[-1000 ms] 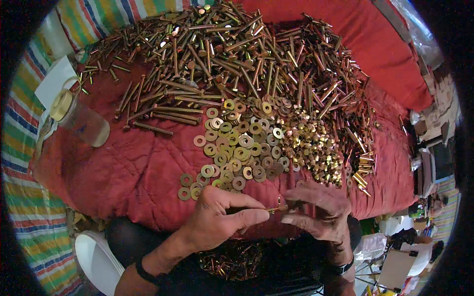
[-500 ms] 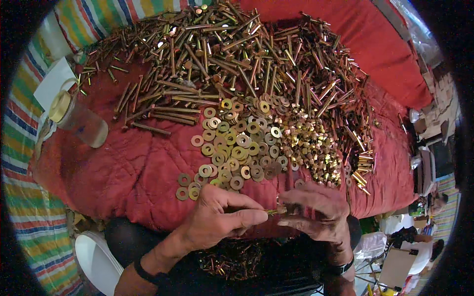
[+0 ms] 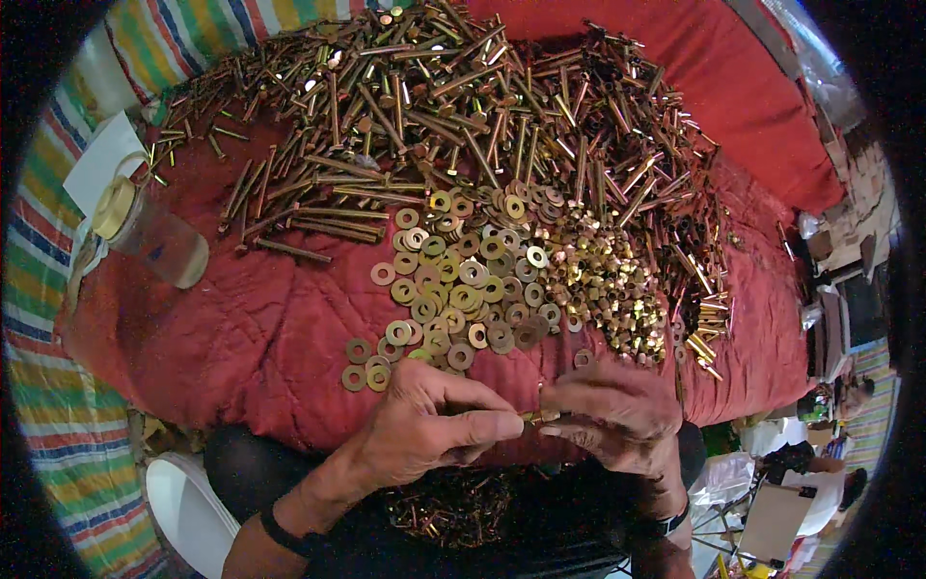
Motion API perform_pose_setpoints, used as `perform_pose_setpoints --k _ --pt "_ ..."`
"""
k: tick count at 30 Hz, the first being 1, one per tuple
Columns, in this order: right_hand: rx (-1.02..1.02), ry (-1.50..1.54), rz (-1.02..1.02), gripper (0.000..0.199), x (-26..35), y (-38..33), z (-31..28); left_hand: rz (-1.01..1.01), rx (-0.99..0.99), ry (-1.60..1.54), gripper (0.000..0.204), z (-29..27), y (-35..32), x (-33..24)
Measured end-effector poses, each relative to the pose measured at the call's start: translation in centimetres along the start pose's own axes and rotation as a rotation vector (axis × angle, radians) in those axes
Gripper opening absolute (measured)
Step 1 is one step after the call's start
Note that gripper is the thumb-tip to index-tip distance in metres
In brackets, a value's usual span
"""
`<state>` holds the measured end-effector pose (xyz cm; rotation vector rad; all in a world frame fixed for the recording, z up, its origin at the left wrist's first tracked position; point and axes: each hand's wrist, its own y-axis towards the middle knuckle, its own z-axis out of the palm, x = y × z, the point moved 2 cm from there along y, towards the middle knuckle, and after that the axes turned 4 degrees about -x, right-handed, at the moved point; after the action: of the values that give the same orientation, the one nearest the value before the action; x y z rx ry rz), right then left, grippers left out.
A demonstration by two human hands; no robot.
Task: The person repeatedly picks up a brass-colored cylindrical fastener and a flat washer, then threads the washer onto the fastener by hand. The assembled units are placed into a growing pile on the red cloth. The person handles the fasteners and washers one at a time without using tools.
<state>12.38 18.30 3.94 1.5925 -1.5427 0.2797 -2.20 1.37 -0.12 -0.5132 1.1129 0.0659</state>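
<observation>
My left hand (image 3: pixel 434 422) pinches a thin metal bolt (image 3: pixel 531 419) between thumb and forefinger; most of its length is hidden in the grip. At the bolt's exposed end, the fingers of my right hand (image 3: pixel 617 410) curl round it, smeared by motion. Whether a nut or washer sits on that end is too small to make out. Just beyond both hands lie a heap of flat brass-coloured washers (image 3: pixel 453 294) and, to its right, a pile of small shiny nuts (image 3: pixel 612 280). A large mound of long bolts (image 3: pixel 415 96) spreads behind them.
A red quilted cloth (image 3: pixel 260 338) lies under the hardware. On the left, a clear jar (image 3: pixel 159 241) with a yellowish lid lies tilted near a white sheet (image 3: pixel 104 164). More small fasteners (image 3: pixel 449 511) sit in my lap, beside a white curved object (image 3: pixel 188 502). Striped sheeting borders the left.
My right fingers have shifted slightly and closed in around the bolt's end. My left hand keeps its pinch in nearly the same place.
</observation>
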Motion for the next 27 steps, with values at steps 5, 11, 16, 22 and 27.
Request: perform_pose_setpoints --k 5,11,16,22,27 --pt "0.073 -0.134 0.126 0.03 0.1 -0.8 0.1 -0.019 0.031 0.011 0.017 0.2 0.0 0.0" --pt "-0.016 -0.035 0.08 0.029 -0.1 -0.4 0.3 -0.079 -0.011 -0.018 0.019 -0.1 0.1 -0.2" --pt "0.033 -0.067 0.065 0.018 -0.1 -1.1 0.8 -0.156 0.065 0.061 0.019 0.1 0.0 -0.3" --pt "-0.466 -0.105 0.56 0.036 -2.7 -1.1 -4.8 0.544 0.044 0.599 0.012 -0.9 0.1 -2.7" --pt "-0.568 -0.525 0.623 0.028 -9.0 -1.6 -11.7 0.606 -0.708 1.222 0.029 -7.1 0.7 -4.1"
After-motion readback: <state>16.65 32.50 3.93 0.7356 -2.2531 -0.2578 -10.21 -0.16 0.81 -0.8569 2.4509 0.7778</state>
